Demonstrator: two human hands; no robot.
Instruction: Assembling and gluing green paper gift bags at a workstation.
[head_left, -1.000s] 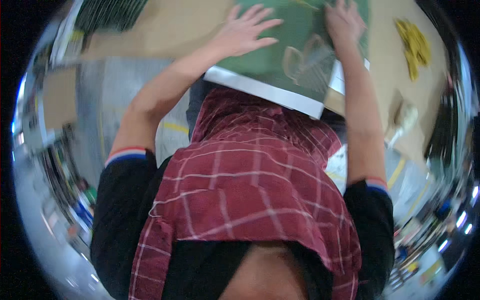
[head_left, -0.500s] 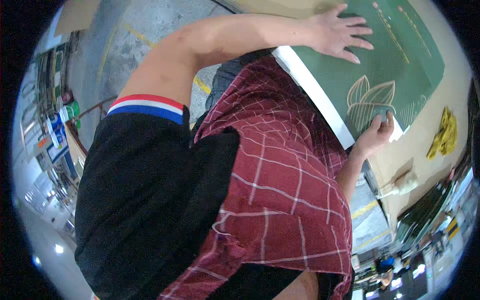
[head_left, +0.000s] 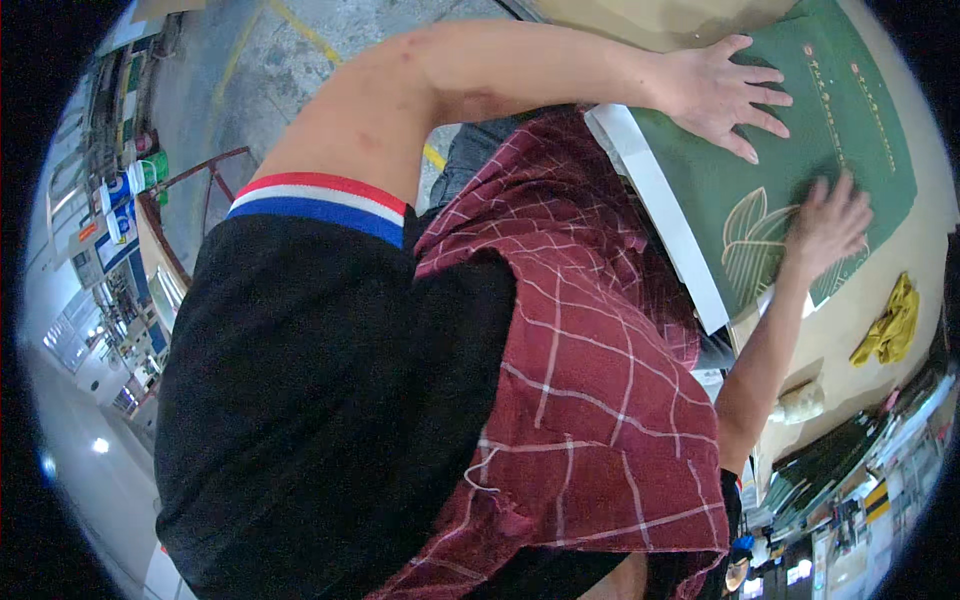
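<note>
A dark green printed sheet with gold line-drawn petals and small gold lettering lies over a white board or box, whose white edge shows along the near side. My left hand rests flat on the upper part of the sheet, fingers spread, holding nothing. Lower down and to the right, my right hand is over the printed petals. Its fingers are stretched out and somewhat blurred, with nothing seen in them. What lies beneath its palm is hidden.
Beside the sheet, a mustard-yellow cloth lies crumpled on the tan table. A pale object sits near the table's lower edge. Dark stacked sheets stand beyond. My checked red apron is close against the white edge.
My right hand has moved up and rightward across the sheet from its lower edge, and its bent fingers have stretched out. My left hand stays spread on the sheet. The whole view has shifted slightly.
</note>
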